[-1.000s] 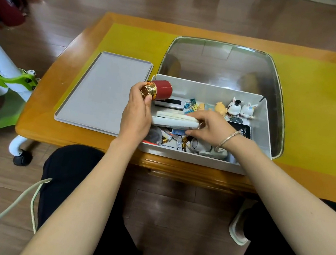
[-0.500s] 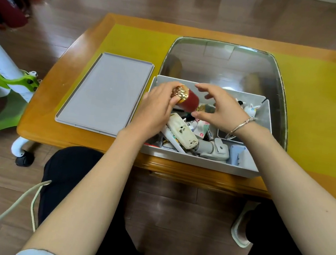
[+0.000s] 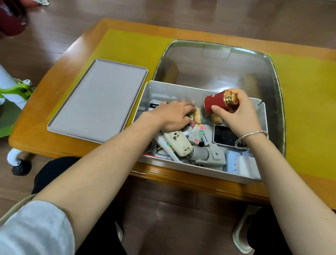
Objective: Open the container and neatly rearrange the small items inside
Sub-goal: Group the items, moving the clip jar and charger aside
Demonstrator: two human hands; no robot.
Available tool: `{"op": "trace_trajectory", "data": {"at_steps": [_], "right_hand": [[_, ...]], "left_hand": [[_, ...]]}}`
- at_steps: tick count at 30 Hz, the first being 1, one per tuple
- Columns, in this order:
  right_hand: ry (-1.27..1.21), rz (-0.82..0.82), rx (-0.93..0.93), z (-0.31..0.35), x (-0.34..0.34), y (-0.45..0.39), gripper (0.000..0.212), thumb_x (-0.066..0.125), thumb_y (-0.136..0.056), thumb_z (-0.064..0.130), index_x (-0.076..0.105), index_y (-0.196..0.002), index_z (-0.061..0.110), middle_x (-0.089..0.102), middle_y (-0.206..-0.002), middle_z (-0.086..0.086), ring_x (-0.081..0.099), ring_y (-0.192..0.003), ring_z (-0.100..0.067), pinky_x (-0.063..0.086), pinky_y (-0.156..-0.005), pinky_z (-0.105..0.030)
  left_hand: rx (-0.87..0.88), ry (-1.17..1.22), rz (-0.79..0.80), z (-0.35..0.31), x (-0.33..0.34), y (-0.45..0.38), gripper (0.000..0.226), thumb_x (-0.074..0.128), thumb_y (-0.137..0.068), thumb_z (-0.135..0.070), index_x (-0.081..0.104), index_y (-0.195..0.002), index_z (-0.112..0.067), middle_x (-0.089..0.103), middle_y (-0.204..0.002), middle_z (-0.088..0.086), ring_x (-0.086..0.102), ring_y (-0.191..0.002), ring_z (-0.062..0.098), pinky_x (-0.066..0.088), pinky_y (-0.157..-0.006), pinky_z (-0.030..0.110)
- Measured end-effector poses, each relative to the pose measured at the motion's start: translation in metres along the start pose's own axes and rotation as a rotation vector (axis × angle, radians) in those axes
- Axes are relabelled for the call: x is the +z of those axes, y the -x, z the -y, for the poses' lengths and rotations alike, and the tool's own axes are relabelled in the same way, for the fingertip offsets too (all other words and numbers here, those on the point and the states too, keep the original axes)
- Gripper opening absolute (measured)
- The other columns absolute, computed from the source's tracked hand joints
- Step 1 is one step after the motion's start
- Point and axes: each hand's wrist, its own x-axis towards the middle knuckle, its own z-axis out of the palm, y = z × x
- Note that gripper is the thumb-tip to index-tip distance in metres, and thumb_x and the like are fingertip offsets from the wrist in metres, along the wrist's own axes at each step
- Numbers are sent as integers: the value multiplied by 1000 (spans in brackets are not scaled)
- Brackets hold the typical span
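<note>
An open grey container (image 3: pixel 198 170) stands at the table's near edge, full of small items. Its flat lid (image 3: pixel 97 99) lies to its left. My right hand (image 3: pixel 236 116) grips a red bottle with a gold cap (image 3: pixel 215 104) above the container's far right part. My left hand (image 3: pixel 172 115) reaches into the middle of the container with fingers spread over the items, touching them next to a small yellow figurine (image 3: pixel 198 118). A cream remote-like device (image 3: pixel 179 142), a grey gadget (image 3: pixel 207 155), a black phone (image 3: pixel 225 136) and several small packets lie inside.
A shiny metal tray (image 3: pixel 216 70) lies behind the container on the yellow mat (image 3: pixel 309 113) of the wooden table (image 3: pixel 38 132). A green and white wheeled frame (image 3: pixel 2 93) stands at the left. My knees are under the table's front edge.
The red bottle has passed from my left hand to my right hand and moved right. My left hand has dropped into the container's middle.
</note>
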Motion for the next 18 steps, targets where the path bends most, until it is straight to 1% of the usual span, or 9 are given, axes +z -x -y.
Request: {"op": "trace_trajectory", "data": {"at_steps": [2,4,7,9,10,13,14,16,18], "right_hand": [[-5,13,-8,-2,2,-1,51,78,-73,31,53,-116,19,58,-104,5,57,-97,-14,45,-85,-24],[-15,15,0,-3,3,-3,52,78,-74,32,53,-117,18,58,-104,4,57,-98,-15,46,-86,-25],[-11,22,6,-4,2,-5,52,78,-74,33,54,-118,19,58,-104,5,56,-99,-14,43,-83,-22],[-4,28,5,-4,0,-6,52,77,-74,33,54,-118,20,58,-105,5,56,-100,-14,44,-84,-23],[1,29,4,-2,-1,-7,52,77,-75,34,54,-119,19,58,-106,4,56,-100,-14,45,-85,-24],[18,20,-22,3,-3,-9,50,73,-79,34,54,-121,16,57,-113,-1,55,-103,-17,44,-87,-24],[29,18,-35,5,-3,-10,49,72,-80,34,54,-122,15,55,-114,-2,54,-104,-17,42,-86,-23],[34,31,-48,8,-4,-10,49,69,-83,33,51,-125,15,51,-114,1,52,-105,-15,39,-87,-22],[1,52,-47,10,-2,-9,53,70,-82,31,46,-127,17,52,-118,0,52,-105,-14,42,-90,-24]], "left_hand": [[17,-68,-29,2,0,1,48,35,-95,-35,39,-141,-20,33,-150,2,35,-132,25,29,-104,48],[13,-131,-56,8,-7,4,44,33,-95,-37,50,-130,-16,44,-136,7,41,-121,26,31,-98,44],[1,-182,9,13,-17,10,44,30,-94,-38,61,-114,-16,55,-122,11,48,-111,27,36,-92,41],[-1,-165,36,11,-20,13,51,26,-87,-42,65,-105,-16,57,-118,12,50,-108,28,40,-89,40],[2,-154,32,9,-20,14,51,26,-86,-42,66,-104,-16,56,-118,12,50,-107,28,41,-87,40],[1,-68,-11,7,-15,11,33,35,-93,-34,55,-112,-16,53,-121,11,49,-107,27,39,-86,40],[0,-44,-7,6,-13,10,33,36,-93,-34,50,-117,-17,52,-126,11,48,-109,27,37,-87,40],[0,-38,33,3,-7,8,44,35,-93,-38,42,-132,-21,47,-137,8,45,-120,26,34,-92,43],[0,-63,77,2,-3,9,52,32,-92,-44,40,-139,-25,45,-142,7,39,-128,25,32,-97,46]]}}
